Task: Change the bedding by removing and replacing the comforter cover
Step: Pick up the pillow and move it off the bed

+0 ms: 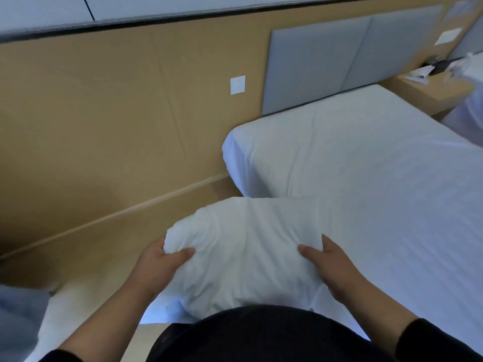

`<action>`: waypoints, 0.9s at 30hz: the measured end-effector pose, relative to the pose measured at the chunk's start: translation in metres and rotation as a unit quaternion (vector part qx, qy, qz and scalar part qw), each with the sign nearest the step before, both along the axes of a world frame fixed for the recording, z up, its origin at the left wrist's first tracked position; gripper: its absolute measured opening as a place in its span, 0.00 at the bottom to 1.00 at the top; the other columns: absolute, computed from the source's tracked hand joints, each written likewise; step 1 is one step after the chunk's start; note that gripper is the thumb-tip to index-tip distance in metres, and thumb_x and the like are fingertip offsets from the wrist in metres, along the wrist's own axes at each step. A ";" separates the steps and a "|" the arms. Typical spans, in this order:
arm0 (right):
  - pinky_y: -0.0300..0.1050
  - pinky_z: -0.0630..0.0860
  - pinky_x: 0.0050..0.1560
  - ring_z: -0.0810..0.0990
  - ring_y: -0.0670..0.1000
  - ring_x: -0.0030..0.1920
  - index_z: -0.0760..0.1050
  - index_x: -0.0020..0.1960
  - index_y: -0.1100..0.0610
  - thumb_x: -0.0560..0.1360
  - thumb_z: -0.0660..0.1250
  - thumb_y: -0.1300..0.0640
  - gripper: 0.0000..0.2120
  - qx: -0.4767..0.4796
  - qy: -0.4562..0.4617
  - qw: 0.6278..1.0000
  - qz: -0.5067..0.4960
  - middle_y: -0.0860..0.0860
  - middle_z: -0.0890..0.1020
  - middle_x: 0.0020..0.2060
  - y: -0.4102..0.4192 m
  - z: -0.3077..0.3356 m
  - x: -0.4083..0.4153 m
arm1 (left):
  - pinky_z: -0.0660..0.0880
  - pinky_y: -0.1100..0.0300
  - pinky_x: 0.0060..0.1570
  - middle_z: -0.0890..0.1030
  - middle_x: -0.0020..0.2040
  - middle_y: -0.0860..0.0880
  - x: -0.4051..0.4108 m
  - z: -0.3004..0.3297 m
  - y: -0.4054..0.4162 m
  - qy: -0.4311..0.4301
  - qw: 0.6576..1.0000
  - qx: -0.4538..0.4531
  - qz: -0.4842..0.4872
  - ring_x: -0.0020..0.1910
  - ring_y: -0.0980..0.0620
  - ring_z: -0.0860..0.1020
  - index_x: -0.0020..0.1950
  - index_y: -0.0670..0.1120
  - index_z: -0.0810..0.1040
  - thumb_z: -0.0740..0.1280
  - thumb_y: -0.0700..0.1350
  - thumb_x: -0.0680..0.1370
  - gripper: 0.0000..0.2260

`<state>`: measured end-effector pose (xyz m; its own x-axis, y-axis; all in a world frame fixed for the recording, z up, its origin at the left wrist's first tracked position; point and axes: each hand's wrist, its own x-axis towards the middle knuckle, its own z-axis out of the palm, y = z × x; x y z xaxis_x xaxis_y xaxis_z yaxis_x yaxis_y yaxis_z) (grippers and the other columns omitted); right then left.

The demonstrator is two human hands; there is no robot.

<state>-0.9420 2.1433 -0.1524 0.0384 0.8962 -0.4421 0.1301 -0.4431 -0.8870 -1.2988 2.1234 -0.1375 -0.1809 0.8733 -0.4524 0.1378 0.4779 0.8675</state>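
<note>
Black top (261,335) (long sleeves pushed up), bare forearms

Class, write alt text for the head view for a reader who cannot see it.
Two bare hands, left hand and right hand, grip a bunched white bundle of bedding at the near edge of a bed covered by a white sheet. A grey headboard sits on a tan wall.

Bed (366,158) with a smooth white fitted sheet, head end against a grey padded headboard (326,61). A puffy white cloth bundle (243,244) rests at the near edge. Light wooden nightstand (431,92) beside the bed carries blurred small items.
</note>
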 end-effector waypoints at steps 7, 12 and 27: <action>0.53 0.82 0.52 0.86 0.52 0.52 0.80 0.57 0.48 0.77 0.71 0.57 0.10 -0.006 0.064 0.993 -0.097 0.48 0.86 0.52 0.119 -0.008 -0.008 | 0.80 0.49 0.48 0.86 0.49 0.52 -0.014 0.032 0.192 0.021 0.992 -0.017 -0.127 0.48 0.49 0.85 0.55 0.57 0.82 0.79 0.49 0.67 0.18; 0.43 0.82 0.42 0.87 0.50 0.49 0.80 0.55 0.48 0.77 0.71 0.58 0.09 -0.026 0.077 0.986 -0.148 0.47 0.87 0.50 0.210 -0.025 0.009 | 0.80 0.57 0.41 0.87 0.47 0.53 0.019 0.028 0.313 0.047 0.986 -0.032 -0.155 0.45 0.51 0.85 0.55 0.52 0.82 0.77 0.43 0.72 0.13; 0.44 0.82 0.47 0.86 0.49 0.52 0.84 0.52 0.43 0.69 0.74 0.50 0.11 0.032 0.118 0.957 -0.262 0.47 0.86 0.52 0.552 -0.014 0.179 | 0.81 0.57 0.41 0.86 0.49 0.51 0.206 0.077 0.771 0.173 0.937 -0.032 -0.302 0.44 0.52 0.85 0.55 0.49 0.82 0.79 0.46 0.70 0.15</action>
<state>-0.7632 2.6958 -0.1664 0.3965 0.8060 -0.4395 -0.3030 -0.3370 -0.8914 -1.0927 2.8949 -0.0602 0.1924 0.8371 -0.5120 0.6682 0.2704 0.6931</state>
